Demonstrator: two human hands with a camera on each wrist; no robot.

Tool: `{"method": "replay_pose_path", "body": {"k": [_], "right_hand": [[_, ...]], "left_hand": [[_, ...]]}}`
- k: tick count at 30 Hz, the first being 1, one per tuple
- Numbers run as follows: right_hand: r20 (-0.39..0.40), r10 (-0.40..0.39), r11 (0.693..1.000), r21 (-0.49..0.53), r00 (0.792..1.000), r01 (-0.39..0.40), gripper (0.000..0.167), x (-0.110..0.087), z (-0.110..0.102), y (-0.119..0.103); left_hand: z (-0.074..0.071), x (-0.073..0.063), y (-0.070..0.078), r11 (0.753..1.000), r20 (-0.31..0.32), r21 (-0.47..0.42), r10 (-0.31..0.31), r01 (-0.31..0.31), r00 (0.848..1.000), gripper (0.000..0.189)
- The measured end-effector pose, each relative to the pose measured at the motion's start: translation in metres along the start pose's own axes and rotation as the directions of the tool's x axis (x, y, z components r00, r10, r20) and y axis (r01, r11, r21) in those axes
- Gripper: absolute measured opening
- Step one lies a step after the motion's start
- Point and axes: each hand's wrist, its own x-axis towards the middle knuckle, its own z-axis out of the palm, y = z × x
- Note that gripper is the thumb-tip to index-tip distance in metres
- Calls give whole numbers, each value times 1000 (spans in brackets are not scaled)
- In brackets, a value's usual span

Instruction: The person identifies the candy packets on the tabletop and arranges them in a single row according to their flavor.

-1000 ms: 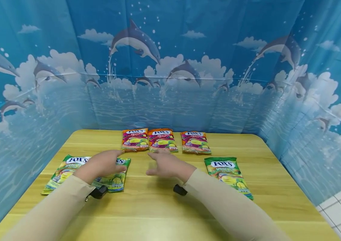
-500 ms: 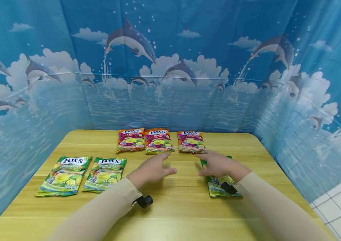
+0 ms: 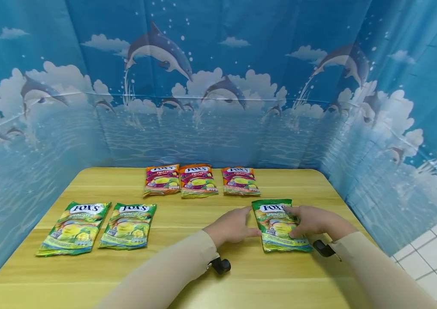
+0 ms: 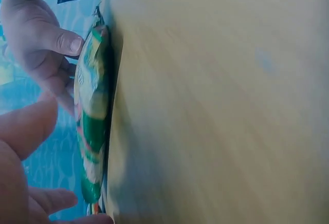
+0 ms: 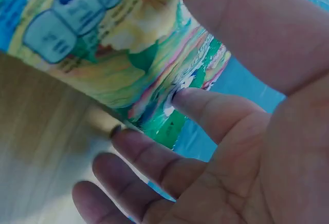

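Note:
A green Fox's Spring Tea candy bag [image 3: 276, 229] lies flat on the table between my two hands. My right hand [image 3: 318, 221] is over its right side; in the right wrist view, that hand's thumb and index finger lie against the printed bag [image 5: 128, 49] while the other fingers [image 5: 118, 183] stretch out loosely. Just off the bag's left edge, my left hand [image 3: 231, 225] has its thumb and fingers spread and holds nothing. The left wrist view catches the bag [image 4: 92, 116] edge-on, with the right hand [image 4: 38, 41] beyond it.
Two more green Spring Tea bags, one far left [image 3: 75, 229] and one beside it [image 3: 128, 226], lie on the wooden table [image 3: 187, 270]. Along the back are three red-orange Fox's Fruits bags [image 3: 162, 180]. A dolphin-print curtain [image 3: 218, 133] hangs behind and around the table.
Both hands have moved right: the left from over the left bags to beside the right-hand green bag, the right onto that bag's right side. The bag now lies turned more upright.

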Motion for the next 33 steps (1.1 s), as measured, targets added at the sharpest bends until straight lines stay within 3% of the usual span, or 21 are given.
{"method": "replay_pose_path", "body": {"k": [6, 11, 33], "right_hand": [[-5, 0, 999, 34, 1000, 1, 100, -1, 2, 2], [-4, 15, 999, 36, 1000, -15, 101, 0, 5, 3], [-6, 20, 999, 42, 1000, -20, 103, -2, 7, 4]], "left_hand": [[10, 12, 14, 989, -4, 143, 22, -21, 1000, 91], [16, 13, 24, 977, 2, 211, 20, -19, 1000, 88], [19, 9, 35, 982, -3, 182, -40, 39, 999, 87]]}}
